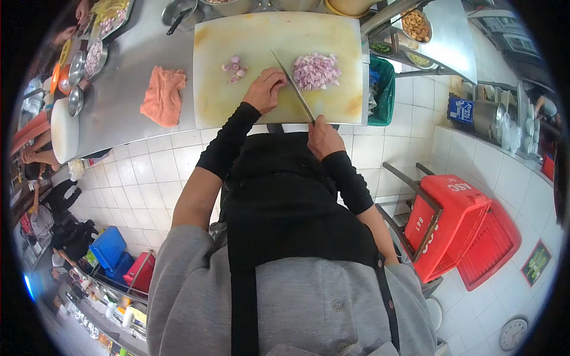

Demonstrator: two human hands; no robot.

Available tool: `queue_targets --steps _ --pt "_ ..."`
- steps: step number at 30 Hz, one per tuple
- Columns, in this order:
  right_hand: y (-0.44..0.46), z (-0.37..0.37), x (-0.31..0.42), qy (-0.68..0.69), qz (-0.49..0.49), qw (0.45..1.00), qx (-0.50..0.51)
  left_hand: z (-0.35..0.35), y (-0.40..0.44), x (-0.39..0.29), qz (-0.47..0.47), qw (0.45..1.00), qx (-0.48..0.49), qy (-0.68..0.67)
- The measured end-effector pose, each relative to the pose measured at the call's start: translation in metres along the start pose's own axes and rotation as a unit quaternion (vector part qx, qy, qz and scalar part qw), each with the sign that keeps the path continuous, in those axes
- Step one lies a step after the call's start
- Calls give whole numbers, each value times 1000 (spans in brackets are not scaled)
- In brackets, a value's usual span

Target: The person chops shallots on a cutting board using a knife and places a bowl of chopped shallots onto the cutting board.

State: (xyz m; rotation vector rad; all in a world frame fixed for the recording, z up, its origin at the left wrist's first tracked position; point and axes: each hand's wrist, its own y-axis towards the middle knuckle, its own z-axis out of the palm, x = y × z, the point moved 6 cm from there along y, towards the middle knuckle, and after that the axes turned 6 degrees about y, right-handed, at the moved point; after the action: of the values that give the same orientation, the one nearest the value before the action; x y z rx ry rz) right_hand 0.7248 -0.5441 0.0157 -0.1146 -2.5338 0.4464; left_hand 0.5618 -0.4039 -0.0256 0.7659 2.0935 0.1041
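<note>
Working over the cutting board [261,32], appeared to be partway through chopping, with a small cluster of peeled shallots [236,69] on the left and a loose heap of chopped shallots [317,72] on the right. Held the knife [294,88] by its handle in the closed right hand [325,139], slanting the long, thin steel blade away and leftward between cluster and heap. Curled the left hand [265,91] just beside the blade, apart from the right; could not tell about any piece pinched beneath its fingers. Needed next, in all likelihood, to tuck those fingertips clear of the edge and press straight down. Noted smooth, rounded pieces in the cluster against angular, pale-purple bits in the heap; a pale, flat board stained yellow; and a rumpled, soft-looking orange cloth [164,95] on the dull metal bench [133,59] alongside.
</note>
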Motion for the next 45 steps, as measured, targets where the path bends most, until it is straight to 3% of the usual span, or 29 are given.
queue_targets --steps 6,9,18,21,27,36,42,45 --pt "-12 -23 4 9 87 995 44 0 -1 -1 11 1000 -5 23" --pt "3 6 -11 34 60 998 1 1 -1 -1 6 1000 4 15" --pt "-4 -2 -7 25 70 997 13 1 -2 -1 4 1000 2 26" --pt "4 -2 -3 30 21 999 -9 0 -1 -3 7 1000 1 16" --pt "-3 -2 -7 63 40 997 14 0 -2 -4 9 999 -12 32" --pt "12 10 -34 94 44 994 -40 8 8 -17 50 995 -8 91" --pt "-6 8 -29 68 103 992 -19 11 8 -8 -66 996 37 -37" --pt "-7 7 -28 48 87 994 -35 5 7 -6 -2 999 36 9"
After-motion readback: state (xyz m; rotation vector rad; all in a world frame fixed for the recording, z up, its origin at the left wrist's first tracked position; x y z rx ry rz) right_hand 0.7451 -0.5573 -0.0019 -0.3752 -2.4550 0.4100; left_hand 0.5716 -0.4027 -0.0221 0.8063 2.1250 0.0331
